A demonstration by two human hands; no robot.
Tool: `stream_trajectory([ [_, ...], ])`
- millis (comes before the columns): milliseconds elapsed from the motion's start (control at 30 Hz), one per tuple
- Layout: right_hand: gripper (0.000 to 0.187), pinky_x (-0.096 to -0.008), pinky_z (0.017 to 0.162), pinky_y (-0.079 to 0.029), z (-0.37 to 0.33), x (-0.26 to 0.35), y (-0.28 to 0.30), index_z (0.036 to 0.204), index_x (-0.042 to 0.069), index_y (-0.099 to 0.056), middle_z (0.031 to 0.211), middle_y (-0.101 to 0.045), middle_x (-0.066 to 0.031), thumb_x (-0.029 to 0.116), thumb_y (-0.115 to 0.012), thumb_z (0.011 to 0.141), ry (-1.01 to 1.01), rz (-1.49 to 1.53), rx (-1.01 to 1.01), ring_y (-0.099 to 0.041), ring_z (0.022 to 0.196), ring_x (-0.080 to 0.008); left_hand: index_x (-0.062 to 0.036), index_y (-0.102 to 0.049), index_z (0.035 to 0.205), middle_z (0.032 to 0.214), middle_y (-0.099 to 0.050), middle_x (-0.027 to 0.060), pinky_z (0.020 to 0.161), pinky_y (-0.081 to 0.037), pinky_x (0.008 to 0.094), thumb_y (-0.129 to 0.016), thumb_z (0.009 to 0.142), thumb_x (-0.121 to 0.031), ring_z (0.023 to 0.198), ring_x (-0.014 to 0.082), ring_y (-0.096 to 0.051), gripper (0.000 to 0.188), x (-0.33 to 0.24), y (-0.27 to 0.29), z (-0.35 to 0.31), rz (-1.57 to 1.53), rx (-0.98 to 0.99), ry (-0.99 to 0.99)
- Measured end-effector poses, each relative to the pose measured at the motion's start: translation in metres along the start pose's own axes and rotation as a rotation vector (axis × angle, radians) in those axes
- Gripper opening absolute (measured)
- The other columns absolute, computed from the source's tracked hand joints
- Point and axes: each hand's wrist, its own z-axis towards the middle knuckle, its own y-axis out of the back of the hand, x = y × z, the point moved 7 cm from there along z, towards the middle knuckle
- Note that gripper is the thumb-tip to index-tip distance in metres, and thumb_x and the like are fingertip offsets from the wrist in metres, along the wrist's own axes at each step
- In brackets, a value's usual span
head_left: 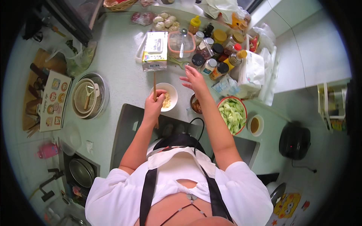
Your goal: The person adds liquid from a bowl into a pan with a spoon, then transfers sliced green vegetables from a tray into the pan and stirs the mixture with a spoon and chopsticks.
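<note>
My left hand (154, 104) is closed around a slim wooden stick (154, 81), perhaps chopsticks or a utensil handle; I cannot tell which. That hand is at the left rim of a white bowl (171, 89) holding chopped pale bits that look like minced garlic (167, 101). Reaching forward with its fingers apart, my right hand (194, 81) holds nothing. Its fingertips are near a green spoon-like utensil (182, 64) and the seasoning jars. Under my right forearm, a small dark bowl of brown pieces (196, 106) is partly hidden. A red-rimmed bowl of sliced green vegetable (232, 115) stands to its right.
Several seasoning jars (208, 66) crowd the back right beside a tissue pack (250, 73). A wipes pack (155, 51) and an orange-rimmed container (181, 44) stand behind the bowl. Nested strainers (87, 96) are left; a sauce bowl (256, 125) is right. A cooktop (130, 124) lies nearest me.
</note>
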Motion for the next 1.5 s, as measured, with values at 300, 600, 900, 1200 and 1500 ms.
stream_trajectory([
  [300, 0.042, -0.0268, 0.060, -0.049, 0.097, -0.010, -0.020, 0.125, 0.010, -0.038, 0.105, -0.048, -0.0029, 0.019, -0.051, 0.086, 0.006, 0.052, -0.005, -0.059, 0.077, -0.0153, -0.0022, -0.058, 0.092, 0.074, -0.054, -0.0015, 0.044, -0.029, 0.0160, -0.050, 0.082, -0.008, 0.052, 0.0003, -0.039, 0.014, -0.008, 0.053, -0.029, 0.020, -0.313, 0.043],
  [600, 0.033, -0.0221, 0.049, -0.046, 0.067, 0.023, -0.004, 0.102, -0.003, -0.050, 0.089, -0.053, -0.0094, 0.010, -0.065, 0.074, 0.488, -0.196, -0.368, -0.057, 0.058, -0.0112, -0.0020, -0.057, 0.087, 0.074, -0.057, 0.0042, 0.053, -0.041, 0.0262, -0.053, 0.080, -0.010, 0.060, 0.0118, -0.053, 0.011, -0.052, 0.042, 0.025, 0.547, -0.308, -0.403],
  [900, 0.013, -0.0218, 0.042, -0.038, 0.025, 0.078, 0.038, 0.079, 0.003, -0.048, 0.059, -0.050, -0.0027, 0.009, -0.060, 0.077, 0.678, -0.165, -0.832, -0.049, 0.045, -0.0085, -0.0048, -0.058, 0.086, 0.081, -0.058, 0.0138, 0.063, -0.044, 0.0392, -0.054, 0.078, -0.014, 0.072, 0.0314, -0.057, 0.012, -0.114, -0.006, 0.163, 0.948, 0.005, -0.631],
  [1200, 0.015, -0.0210, 0.043, -0.040, -0.033, 0.053, 0.045, 0.091, 0.001, -0.055, 0.059, -0.052, -0.0037, 0.014, -0.052, 0.084, 0.546, -0.039, -0.867, -0.049, 0.046, -0.0086, -0.0049, -0.054, 0.093, 0.097, -0.053, 0.0158, 0.069, -0.048, 0.0422, -0.056, 0.073, -0.011, 0.084, 0.0338, -0.059, 0.020, -0.071, -0.060, 0.224, 1.327, 0.271, -0.493],
  [1500, 0.018, -0.0212, 0.045, -0.042, -0.045, 0.039, 0.036, 0.096, 0.001, -0.048, 0.067, -0.051, -0.0039, 0.017, -0.049, 0.088, 0.508, 0.100, -0.837, -0.050, 0.049, -0.0100, -0.0064, -0.047, 0.095, 0.098, -0.049, 0.0111, 0.066, -0.048, 0.0400, -0.064, 0.069, -0.017, 0.086, 0.0303, -0.056, 0.033, -0.044, -0.076, 0.238, 1.342, 0.356, -0.672],
])
